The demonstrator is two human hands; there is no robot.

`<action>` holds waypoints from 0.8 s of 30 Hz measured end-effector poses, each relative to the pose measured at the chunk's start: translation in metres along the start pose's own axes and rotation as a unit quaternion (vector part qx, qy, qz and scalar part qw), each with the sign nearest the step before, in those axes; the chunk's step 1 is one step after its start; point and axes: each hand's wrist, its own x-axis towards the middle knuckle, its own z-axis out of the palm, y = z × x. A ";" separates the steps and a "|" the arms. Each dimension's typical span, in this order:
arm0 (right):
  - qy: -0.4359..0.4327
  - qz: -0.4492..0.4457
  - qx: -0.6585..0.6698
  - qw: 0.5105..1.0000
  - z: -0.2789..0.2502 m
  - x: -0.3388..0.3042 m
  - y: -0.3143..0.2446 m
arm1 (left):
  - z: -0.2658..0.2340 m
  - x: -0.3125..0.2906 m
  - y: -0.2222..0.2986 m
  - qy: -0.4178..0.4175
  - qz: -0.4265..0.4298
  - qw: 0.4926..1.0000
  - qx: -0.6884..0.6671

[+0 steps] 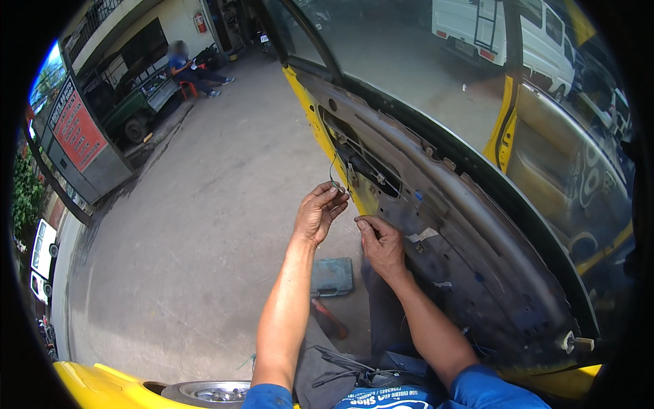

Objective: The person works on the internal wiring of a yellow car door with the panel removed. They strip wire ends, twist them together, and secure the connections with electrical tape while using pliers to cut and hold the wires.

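My left hand is raised beside the edge of an open car door, its fingertips pinching a thin dark wire. The wire loops up from the fingers along the door's yellow edge. Just to the right and a little lower, my right hand has thumb and forefinger pressed together near that edge. Whatever may be between them is too small to make out. The door's inner face is bare dark metal, with a large opening showing rods and a mechanism inside. Black cables lie across my lap.
A grey-blue tool case lies on the concrete floor, with a red-handled object near it. Yellow bodywork and a wheel are at lower left. Farther off, a person sits on a red stool by a green vehicle.
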 end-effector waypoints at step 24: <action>0.142 -0.087 -0.028 0.986 0.024 0.059 -0.026 | 0.015 0.007 -0.004 -0.031 -0.040 0.987 -0.151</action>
